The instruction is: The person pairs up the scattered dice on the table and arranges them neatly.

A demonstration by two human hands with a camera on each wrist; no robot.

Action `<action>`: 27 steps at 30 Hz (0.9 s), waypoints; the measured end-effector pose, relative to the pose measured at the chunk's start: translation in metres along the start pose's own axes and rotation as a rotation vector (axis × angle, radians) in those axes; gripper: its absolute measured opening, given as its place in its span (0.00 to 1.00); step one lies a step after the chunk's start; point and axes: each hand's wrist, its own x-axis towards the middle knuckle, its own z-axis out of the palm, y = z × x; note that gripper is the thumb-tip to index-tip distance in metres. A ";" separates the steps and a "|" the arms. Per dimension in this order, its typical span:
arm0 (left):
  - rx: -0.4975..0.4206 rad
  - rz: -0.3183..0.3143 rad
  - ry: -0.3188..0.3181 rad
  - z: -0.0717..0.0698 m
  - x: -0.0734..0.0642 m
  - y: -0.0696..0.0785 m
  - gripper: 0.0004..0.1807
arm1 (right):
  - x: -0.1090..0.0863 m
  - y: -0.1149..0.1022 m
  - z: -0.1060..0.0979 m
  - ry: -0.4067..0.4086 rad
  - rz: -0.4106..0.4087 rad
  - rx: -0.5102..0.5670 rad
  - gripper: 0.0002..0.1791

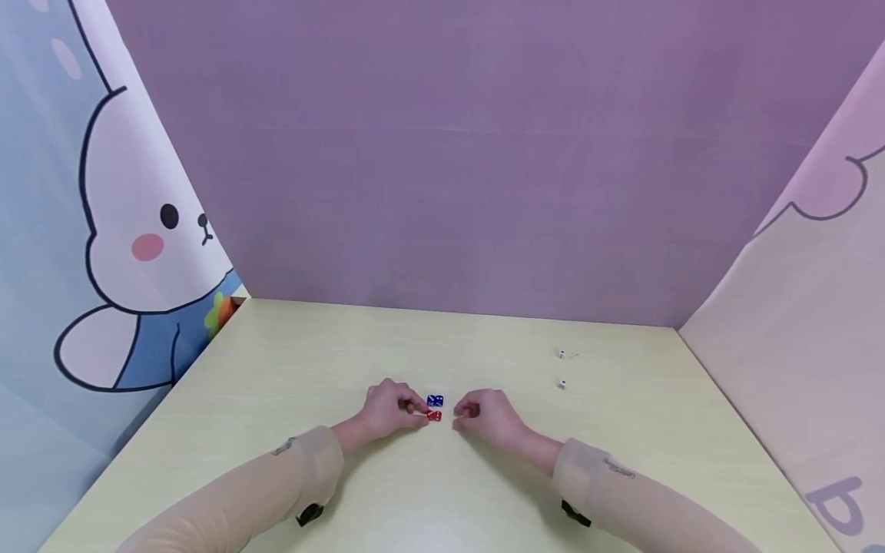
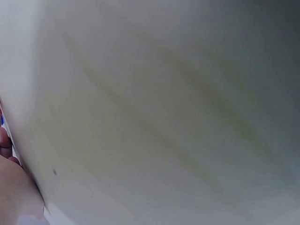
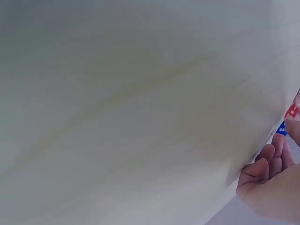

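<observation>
Two blue dice (image 1: 435,400) sit side by side on the table, and two red dice (image 1: 434,415) lie just in front of them. From the left, my left hand (image 1: 390,409) pinches the left red die between thumb and forefinger. My right hand (image 1: 489,417) is on the other side, its fingers loosely bent and a small gap between it and the dice. Nothing shows between its fingertips. In the right wrist view, a red die (image 3: 291,111) and a blue die (image 3: 281,128) peek out beyond the right hand's fingers.
Farther back on the right lie two white dice, one at the rear (image 1: 561,353) and one nearer (image 1: 562,384). The pale wooden table (image 1: 311,346) meets a purple backdrop (image 1: 449,192) behind, with printed cloth panels on both sides.
</observation>
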 end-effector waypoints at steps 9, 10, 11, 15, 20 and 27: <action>-0.001 -0.028 -0.004 0.002 0.000 0.000 0.07 | -0.025 0.027 -0.037 0.077 0.052 0.025 0.07; 0.001 -0.026 -0.003 0.003 0.000 -0.001 0.07 | -0.028 0.031 -0.042 0.095 0.065 0.027 0.08; 0.002 -0.027 -0.002 0.003 0.000 -0.001 0.07 | -0.029 0.035 -0.047 0.113 0.080 0.027 0.08; 0.003 -0.029 -0.003 0.004 0.000 -0.004 0.07 | -0.035 0.056 -0.068 0.179 0.122 -0.010 0.09; -0.009 -0.025 -0.008 0.005 0.001 -0.007 0.07 | -0.041 0.080 -0.086 0.234 0.150 -0.077 0.10; -0.005 -0.007 -0.003 0.005 0.001 -0.007 0.07 | -0.044 0.108 -0.098 0.314 0.156 -0.106 0.10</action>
